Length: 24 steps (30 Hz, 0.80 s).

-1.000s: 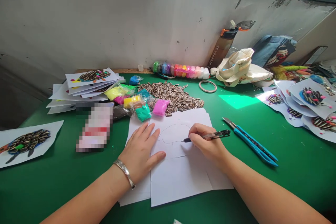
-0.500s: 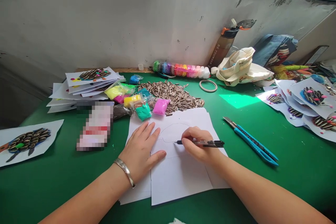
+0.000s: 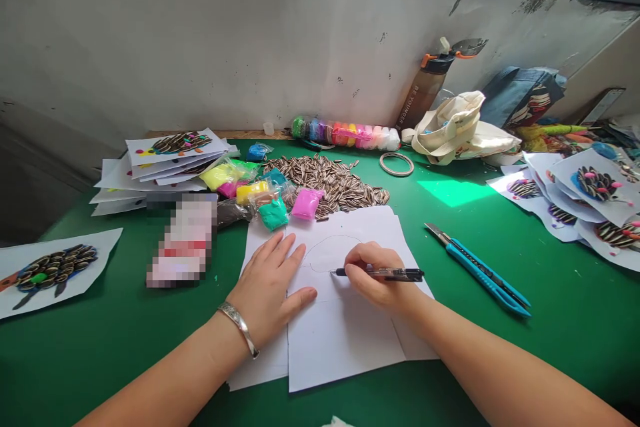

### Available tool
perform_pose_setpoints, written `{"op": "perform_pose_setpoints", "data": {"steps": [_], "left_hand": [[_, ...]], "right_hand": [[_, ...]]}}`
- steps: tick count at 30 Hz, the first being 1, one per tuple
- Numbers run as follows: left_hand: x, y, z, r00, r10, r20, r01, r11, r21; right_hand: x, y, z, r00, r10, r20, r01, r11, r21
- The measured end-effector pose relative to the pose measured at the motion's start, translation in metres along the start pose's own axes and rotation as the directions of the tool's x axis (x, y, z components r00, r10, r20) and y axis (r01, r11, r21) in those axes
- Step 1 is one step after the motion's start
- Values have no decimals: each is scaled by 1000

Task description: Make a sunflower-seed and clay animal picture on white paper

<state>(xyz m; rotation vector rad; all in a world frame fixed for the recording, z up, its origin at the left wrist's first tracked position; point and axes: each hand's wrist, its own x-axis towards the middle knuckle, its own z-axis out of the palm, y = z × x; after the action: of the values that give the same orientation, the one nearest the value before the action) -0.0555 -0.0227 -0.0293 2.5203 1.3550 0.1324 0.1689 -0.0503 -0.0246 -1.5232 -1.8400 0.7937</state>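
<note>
White paper sheets (image 3: 345,353) lie overlapping in front of me, with a thin curved outline drawn on the top one. My left hand (image 3: 275,280) rests flat on the paper at its left side, fingers spread. My right hand (image 3: 377,273) is closed round a black pen (image 3: 400,274), its tip touching the paper at the lower part of the outline. Just beyond the paper are small bags of coloured clay, among them a pink one (image 3: 307,204) and a teal one (image 3: 273,213), beside a heap of striped sunflower seeds (image 3: 330,180).
A blue utility knife (image 3: 485,273) lies right of the paper, blade out. Seed-decorated pictures are stacked at left (image 3: 170,160) and right (image 3: 595,193). At the back stand a bottle (image 3: 423,93), a tape ring (image 3: 397,164), a clay pack (image 3: 350,133) and a cloth bag (image 3: 455,127).
The pen tip and my right hand have shifted very slightly left along the outline. My left hand stays in place on the paper.
</note>
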Motion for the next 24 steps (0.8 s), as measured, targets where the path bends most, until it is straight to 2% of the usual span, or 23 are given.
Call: {"op": "perform_pose_setpoints", "data": {"steps": [12, 24], "left_hand": [[0, -1, 1, 1000, 13, -21, -13, 1000, 8], [0, -1, 1, 1000, 7, -13, -7, 1000, 2]], "right_hand": [[-2, 0, -3, 997, -36, 72, 38, 999, -28], [-1, 1, 0, 999, 3, 34, -2, 1000, -21]]}}
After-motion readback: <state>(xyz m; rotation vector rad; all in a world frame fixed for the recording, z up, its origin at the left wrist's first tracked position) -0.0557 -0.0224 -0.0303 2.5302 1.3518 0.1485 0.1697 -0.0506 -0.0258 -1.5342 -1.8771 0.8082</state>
